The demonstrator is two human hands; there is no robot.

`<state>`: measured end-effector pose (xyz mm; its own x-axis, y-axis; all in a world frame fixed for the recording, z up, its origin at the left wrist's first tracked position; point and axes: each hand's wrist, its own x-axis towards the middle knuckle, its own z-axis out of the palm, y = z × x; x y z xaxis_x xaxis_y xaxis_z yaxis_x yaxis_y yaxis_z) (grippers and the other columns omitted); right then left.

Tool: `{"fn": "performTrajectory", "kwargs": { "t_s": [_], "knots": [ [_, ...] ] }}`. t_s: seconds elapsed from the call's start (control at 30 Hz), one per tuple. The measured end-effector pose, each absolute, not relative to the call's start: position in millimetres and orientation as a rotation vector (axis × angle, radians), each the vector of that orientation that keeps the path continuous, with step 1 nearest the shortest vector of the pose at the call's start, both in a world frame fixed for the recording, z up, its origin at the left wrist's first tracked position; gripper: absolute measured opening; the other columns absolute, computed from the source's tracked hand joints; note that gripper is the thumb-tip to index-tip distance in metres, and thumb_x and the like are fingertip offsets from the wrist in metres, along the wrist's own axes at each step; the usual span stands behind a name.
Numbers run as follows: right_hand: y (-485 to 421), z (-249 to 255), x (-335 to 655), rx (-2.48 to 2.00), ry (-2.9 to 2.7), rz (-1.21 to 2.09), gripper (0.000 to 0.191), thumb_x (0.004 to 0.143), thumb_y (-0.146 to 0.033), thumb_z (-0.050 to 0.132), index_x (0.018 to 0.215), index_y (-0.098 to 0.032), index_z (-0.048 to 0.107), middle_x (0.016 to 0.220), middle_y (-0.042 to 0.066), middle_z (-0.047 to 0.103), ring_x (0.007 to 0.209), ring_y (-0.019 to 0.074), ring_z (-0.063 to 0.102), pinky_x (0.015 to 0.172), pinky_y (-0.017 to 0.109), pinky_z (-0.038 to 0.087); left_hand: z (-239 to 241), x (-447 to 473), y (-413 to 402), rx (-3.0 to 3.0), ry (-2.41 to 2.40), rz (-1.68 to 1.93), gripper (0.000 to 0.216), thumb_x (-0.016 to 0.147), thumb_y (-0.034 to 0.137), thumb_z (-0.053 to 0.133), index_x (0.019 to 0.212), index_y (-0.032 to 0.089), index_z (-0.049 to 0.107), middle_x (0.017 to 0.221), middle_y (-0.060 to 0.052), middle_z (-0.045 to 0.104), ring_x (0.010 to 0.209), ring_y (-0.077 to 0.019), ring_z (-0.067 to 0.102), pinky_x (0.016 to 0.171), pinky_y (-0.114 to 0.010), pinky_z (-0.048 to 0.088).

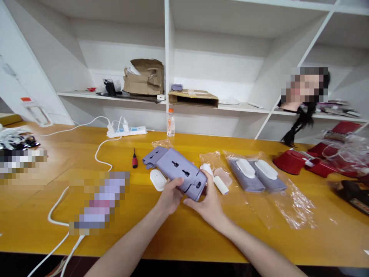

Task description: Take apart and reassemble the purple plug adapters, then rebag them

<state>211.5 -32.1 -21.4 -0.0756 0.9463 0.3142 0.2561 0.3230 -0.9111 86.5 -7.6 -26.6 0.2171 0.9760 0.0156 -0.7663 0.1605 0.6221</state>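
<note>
Both my hands hold a flat lilac fabric pouch [176, 171] with black slots, lifted just above the yellow table [178, 234]. My left hand [170, 197] grips its near left edge with fingers curled. My right hand [208, 204] pinches its near right corner. A white oval pad [158, 179] lies on the table just left of the pouch. Behind my right hand lie white and pink rollers [220, 181] on a clear bag.
Two more lilac pouches with white pads [258, 175] lie in clear plastic to the right. A red-handled screwdriver [134, 158], a white power strip [127, 131] with cables, and a small bottle [171, 122] sit farther back. Red stands [291, 161] are at right. White shelves hold cardboard boxes [144, 77].
</note>
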Motion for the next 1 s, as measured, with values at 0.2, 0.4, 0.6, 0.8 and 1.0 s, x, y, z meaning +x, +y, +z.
{"fn": "performTrajectory", "kwargs": {
  "t_s": [0.2,0.4,0.6,0.8,1.0],
  "knots": [
    [-28.4,-20.0,215.4,-0.913,-1.429,1.150,0.061,0.064,-0.030,0.068,0.116,-0.027,0.037,0.111,0.004,0.053,0.088,0.0185,0.058,0.073,0.032,0.050,-20.1,82.7,-3.7,0.508,0.366,1.346,0.048,0.063,0.011,0.051,0.109,0.020,0.057,0.105,-0.003,0.065,0.100,-0.0221,0.058,0.078,-0.031,0.049],
    [-27.3,-20.9,218.0,-1.033,-1.450,0.953,0.064,0.062,-0.022,0.068,0.118,-0.027,0.035,0.112,0.004,0.052,0.087,0.0181,0.057,0.075,0.034,0.049,-24.7,83.5,-3.0,0.494,0.403,1.342,0.056,0.060,0.008,0.052,0.114,0.022,0.054,0.097,-0.003,0.067,0.091,-0.0218,0.061,0.072,-0.030,0.049],
    [-28.8,-21.2,222.3,-1.062,-1.595,0.828,0.063,0.066,-0.019,0.065,0.120,-0.026,0.034,0.115,0.005,0.049,0.098,0.0196,0.053,0.082,0.035,0.045,-24.7,82.5,-3.7,0.471,0.344,1.330,0.052,0.065,0.011,0.050,0.115,0.024,0.054,0.102,-0.003,0.066,0.095,-0.0224,0.061,0.082,-0.034,0.046],
    [-28.5,-23.8,223.4,-1.054,-1.588,0.830,0.065,0.065,-0.019,0.065,0.121,-0.027,0.033,0.117,0.005,0.048,0.096,0.0192,0.053,0.080,0.034,0.046,-28.0,83.5,-3.3,0.508,0.384,1.326,0.050,0.065,0.011,0.050,0.113,0.024,0.055,0.100,-0.002,0.067,0.093,-0.0213,0.061,0.080,-0.032,0.047],
    [-28.3,-24.3,225.8,-1.010,-1.575,0.882,0.063,0.067,-0.022,0.065,0.121,-0.026,0.032,0.114,0.005,0.050,0.091,0.0181,0.054,0.078,0.033,0.047,-29.7,83.9,-3.4,0.472,0.407,1.314,0.056,0.060,0.009,0.051,0.114,0.026,0.055,0.098,-0.001,0.068,0.083,-0.0193,0.063,0.072,-0.029,0.049]
  ]
}}
